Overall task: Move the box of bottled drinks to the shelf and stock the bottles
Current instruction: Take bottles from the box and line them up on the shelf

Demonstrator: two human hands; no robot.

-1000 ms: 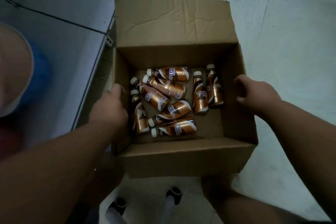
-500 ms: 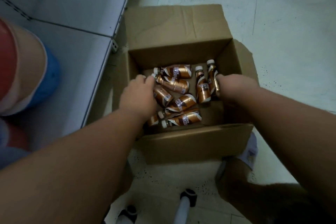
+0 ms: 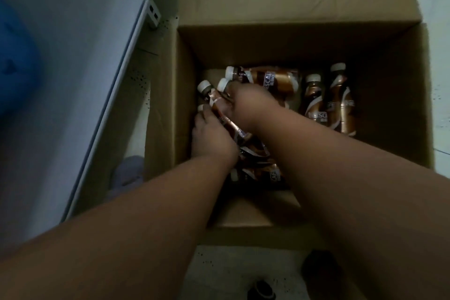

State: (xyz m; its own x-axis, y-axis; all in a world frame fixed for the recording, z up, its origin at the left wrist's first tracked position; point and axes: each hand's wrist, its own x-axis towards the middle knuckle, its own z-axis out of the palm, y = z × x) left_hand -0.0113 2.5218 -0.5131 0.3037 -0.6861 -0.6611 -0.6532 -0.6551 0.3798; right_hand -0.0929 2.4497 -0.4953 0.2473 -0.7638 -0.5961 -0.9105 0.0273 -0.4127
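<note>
Cardboard box (image 3: 292,2) sits on floor beside white shelf (image 3: 73,61), so move looks done; stocking not begun afaict. My left hand (image 3: 211,136) and right hand (image 3: 253,107) both curl round bottles (image 3: 226,117) at box's left side. Others lie loose inside. Label partly legible: "ESCA", prob Nescafé.

Illumination was found dim overall, with deep shadow recorded inside the cardboard box (image 3: 304,39). Soft blur was noted on both forearms near the lens, and wide-angle stretching was observed toward the edges.
</note>
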